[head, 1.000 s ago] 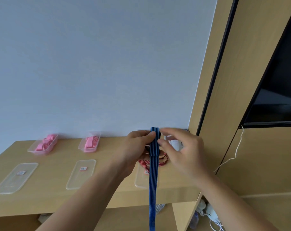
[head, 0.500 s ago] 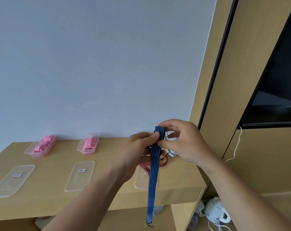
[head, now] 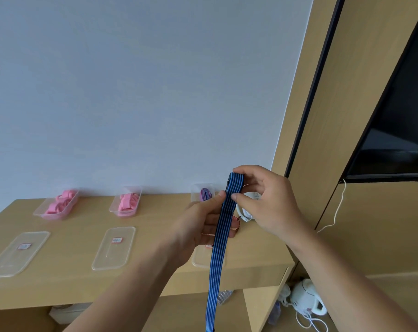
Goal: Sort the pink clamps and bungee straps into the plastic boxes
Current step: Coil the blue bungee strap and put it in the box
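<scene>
A blue striped bungee strap (head: 217, 250) hangs down in front of the wooden shelf. My left hand (head: 203, 224) pinches it near the top. My right hand (head: 265, 200) grips the strap's folded upper end just above. Two clear plastic boxes hold pink clamps: one at far left (head: 57, 204), one in the middle (head: 126, 203). A third box (head: 204, 192) by the wall holds a purple strap. A red strap (head: 235, 222) shows partly behind my left hand.
Three clear lids lie along the shelf's front: left (head: 14, 254), middle (head: 113, 248) and a third (head: 200, 259) under my left hand. A white kettle (head: 308, 300) and cables sit on the floor at right. A dark screen (head: 394, 130) hangs on the right.
Both hands have risen a little with the blue strap. My right hand has shifted up over the strap's folded top end. The strap's lower end has swung slightly.
</scene>
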A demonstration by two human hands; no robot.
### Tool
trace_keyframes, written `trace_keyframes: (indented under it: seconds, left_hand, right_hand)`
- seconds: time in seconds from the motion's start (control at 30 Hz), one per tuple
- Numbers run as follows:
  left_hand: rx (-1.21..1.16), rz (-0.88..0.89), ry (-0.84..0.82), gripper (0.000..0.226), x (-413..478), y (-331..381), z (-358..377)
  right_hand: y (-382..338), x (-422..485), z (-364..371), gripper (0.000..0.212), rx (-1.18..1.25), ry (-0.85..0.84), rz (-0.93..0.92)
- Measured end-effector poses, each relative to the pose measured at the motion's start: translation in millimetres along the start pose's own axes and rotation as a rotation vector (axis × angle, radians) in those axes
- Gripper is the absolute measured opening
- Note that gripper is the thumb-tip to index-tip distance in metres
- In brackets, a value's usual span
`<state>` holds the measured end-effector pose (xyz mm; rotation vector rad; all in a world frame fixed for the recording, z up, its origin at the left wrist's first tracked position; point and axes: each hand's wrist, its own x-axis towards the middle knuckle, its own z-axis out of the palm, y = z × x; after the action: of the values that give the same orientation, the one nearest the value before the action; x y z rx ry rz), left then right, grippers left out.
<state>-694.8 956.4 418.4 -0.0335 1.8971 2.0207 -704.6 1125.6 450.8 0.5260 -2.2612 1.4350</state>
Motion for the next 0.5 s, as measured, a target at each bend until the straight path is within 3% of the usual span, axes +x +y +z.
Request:
trace_keyframes:
  seconds: [0.13,0.3,0.5]
  left_hand:
    - [-0.002,-0.007,0.013,0.056,-2,1,2]
    - [-0.101,-0.012,-0.005,0.052,-7,2,1]
    - [-0.244,0.015,-0.009,0.04,-7,10,-8]
  right_hand:
    - [2,-7,5,0.043,-0.1,0.057,-0.121]
    - [9,-18,13,0.036,-0.245,0.208,-0.43]
    - [25,-35,19,0.022,-0.224,0.261,-0.57]
